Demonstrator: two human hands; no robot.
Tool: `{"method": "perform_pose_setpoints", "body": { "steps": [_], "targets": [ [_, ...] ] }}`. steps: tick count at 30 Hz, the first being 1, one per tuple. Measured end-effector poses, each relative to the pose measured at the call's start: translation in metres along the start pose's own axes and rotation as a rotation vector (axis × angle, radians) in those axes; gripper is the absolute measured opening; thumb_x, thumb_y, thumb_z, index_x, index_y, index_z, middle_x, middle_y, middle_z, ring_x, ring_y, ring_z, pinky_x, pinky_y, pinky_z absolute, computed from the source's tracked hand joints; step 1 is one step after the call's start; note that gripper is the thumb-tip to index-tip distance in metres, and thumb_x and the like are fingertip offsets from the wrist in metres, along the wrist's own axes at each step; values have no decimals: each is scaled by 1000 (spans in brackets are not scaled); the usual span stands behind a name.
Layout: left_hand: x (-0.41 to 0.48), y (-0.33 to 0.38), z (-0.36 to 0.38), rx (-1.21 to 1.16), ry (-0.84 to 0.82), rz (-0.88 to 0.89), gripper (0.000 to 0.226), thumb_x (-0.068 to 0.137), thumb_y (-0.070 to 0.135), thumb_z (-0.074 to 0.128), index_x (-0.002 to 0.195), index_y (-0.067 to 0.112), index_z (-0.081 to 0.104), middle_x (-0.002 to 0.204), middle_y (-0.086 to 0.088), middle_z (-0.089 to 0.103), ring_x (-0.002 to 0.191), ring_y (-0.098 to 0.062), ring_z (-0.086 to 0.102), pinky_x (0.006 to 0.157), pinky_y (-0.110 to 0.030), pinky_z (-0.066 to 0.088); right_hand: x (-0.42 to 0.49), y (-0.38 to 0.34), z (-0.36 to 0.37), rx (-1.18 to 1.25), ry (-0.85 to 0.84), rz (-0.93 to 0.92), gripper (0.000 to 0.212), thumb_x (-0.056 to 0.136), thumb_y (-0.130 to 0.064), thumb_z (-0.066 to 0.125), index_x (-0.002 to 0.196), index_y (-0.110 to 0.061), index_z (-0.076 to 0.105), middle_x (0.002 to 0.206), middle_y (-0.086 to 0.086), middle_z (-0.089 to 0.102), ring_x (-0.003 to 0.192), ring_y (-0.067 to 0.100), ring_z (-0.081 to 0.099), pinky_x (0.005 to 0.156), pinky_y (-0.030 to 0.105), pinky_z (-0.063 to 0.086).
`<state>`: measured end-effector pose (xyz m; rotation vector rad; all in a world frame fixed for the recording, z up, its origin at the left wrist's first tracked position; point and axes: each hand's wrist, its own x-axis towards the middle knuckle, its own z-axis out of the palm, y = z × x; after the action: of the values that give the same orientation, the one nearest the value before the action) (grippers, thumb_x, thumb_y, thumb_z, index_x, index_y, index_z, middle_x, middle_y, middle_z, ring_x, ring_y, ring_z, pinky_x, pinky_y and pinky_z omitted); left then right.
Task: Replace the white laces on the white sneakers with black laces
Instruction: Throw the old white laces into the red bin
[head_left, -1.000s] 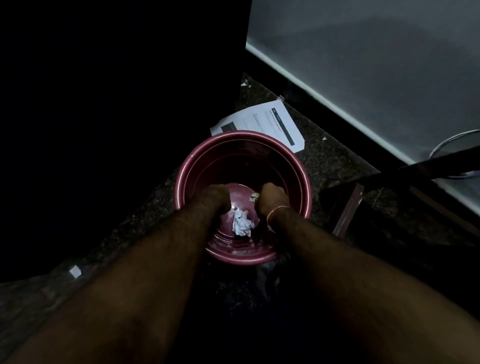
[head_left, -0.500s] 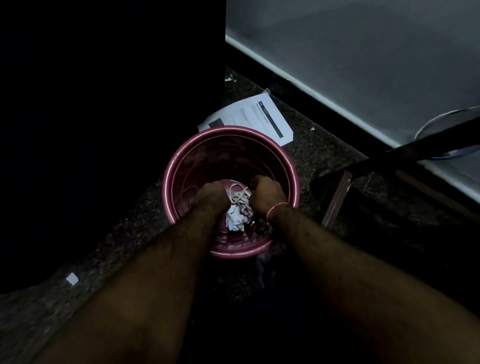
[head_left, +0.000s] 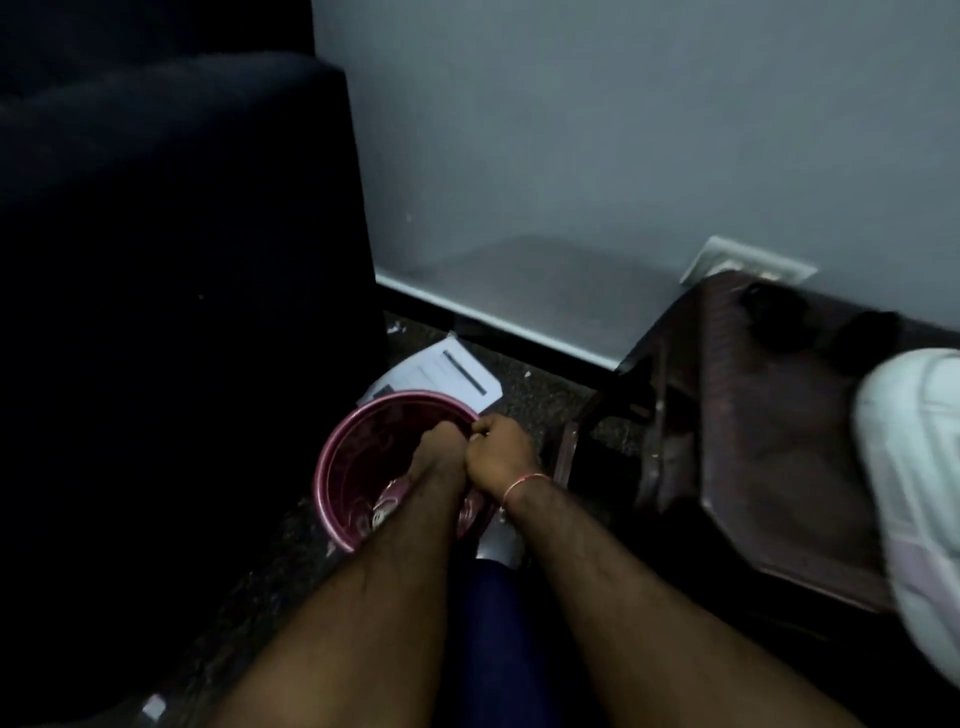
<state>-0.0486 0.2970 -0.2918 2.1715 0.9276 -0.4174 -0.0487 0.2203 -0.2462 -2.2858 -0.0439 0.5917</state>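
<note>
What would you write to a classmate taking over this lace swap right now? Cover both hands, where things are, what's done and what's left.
Left hand and right hand: fingers curled, knuckles together over the bin; any hold is too dark to tell.
One sneaker lies on the table, right. Whitish bits lie in the bin.
Done: cannot tell. Left: no black laces in view; find them, then lace up.

The light is dim and bluish. The grey wall (head_left: 623, 156) at the far right is the brightest area, evenly lit and without glare. The dark upholstered furniture (head_left: 156, 260) on the left sinks to near black, its detail lost. The white sneaker (head_left: 924, 493) at the right edge is smeared by blur and stretched by the wide lens. The pink bucket (head_left: 353, 452) looks soft and grainy.
</note>
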Motion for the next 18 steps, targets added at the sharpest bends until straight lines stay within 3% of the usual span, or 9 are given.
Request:
{"method": "perform_pose_setpoints", "body": {
  "steps": [7, 11, 14, 18],
  "targets": [
    [-112, 51, -29, -122, 145, 267, 28, 95, 13, 49, 115, 0, 62, 119, -22, 63, 117, -35, 56, 94, -37, 42, -95, -19, -86, 118, 134, -157, 26, 91, -16, 55, 114, -11, 66, 119, 9, 67, 113, 23, 61, 91, 22, 42],
    [-175, 88, -33, -268, 208, 428, 21, 89, 10, 57, 103, 4, 70, 107, -21, 69, 109, -31, 62, 84, -35, 45, -147, -17, -138, 95, 240, -284, 24, 93, -11, 51, 109, -12, 68, 113, 6, 69, 107, 20, 62, 81, 18, 41],
    [-225, 120, -26, -338, 217, 595, 15, 85, 8, 60, 92, 3, 72, 97, -21, 72, 102, -30, 65, 77, -39, 49, -184, -9, -186, 66, 325, -356, 25, 91, -8, 51, 105, -14, 71, 110, 4, 71, 106, 18, 64, 88, 21, 46],
    [-282, 162, -7, -255, 171, 809, 16, 88, 11, 57, 91, 7, 72, 90, -15, 72, 90, -18, 64, 64, -27, 38, -224, 16, -253, -20, 468, -381, 19, 89, -17, 55, 98, -18, 71, 104, 4, 73, 101, 19, 65, 92, 33, 50]
  ]
}}
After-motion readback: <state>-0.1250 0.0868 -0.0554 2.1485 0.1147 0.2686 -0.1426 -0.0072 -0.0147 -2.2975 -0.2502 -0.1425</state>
